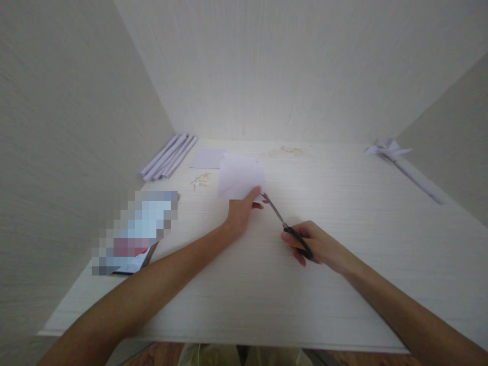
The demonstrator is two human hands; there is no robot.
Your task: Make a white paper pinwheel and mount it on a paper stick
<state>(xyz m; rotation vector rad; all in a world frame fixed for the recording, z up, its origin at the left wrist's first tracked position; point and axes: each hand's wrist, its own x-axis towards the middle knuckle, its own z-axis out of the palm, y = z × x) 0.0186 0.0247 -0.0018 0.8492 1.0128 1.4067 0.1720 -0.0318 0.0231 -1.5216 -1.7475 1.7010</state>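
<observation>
A pale square sheet of paper (240, 175) is pinched at its near right corner by my left hand (244, 211), thumb on top. My right hand (308, 241) is closed round the black handles of a pair of scissors (275, 209). The blades point up and to the left, with their tips at the paper's corner beside my left thumb. Whether the blades are apart or together is too small to tell. Behind the held sheet, another pale paper (206, 158) lies flat on the table, partly covered by it.
Several rolled paper tubes (170, 157) lie at the back left. Small sticks (200, 180) sit nearby, with more scraps (290, 151) at the back. A blurred phone or tablet (145, 229) lies left. A paper pinwheel-like piece on a stick (414, 175) rests right. Walls enclose the table (244, 300).
</observation>
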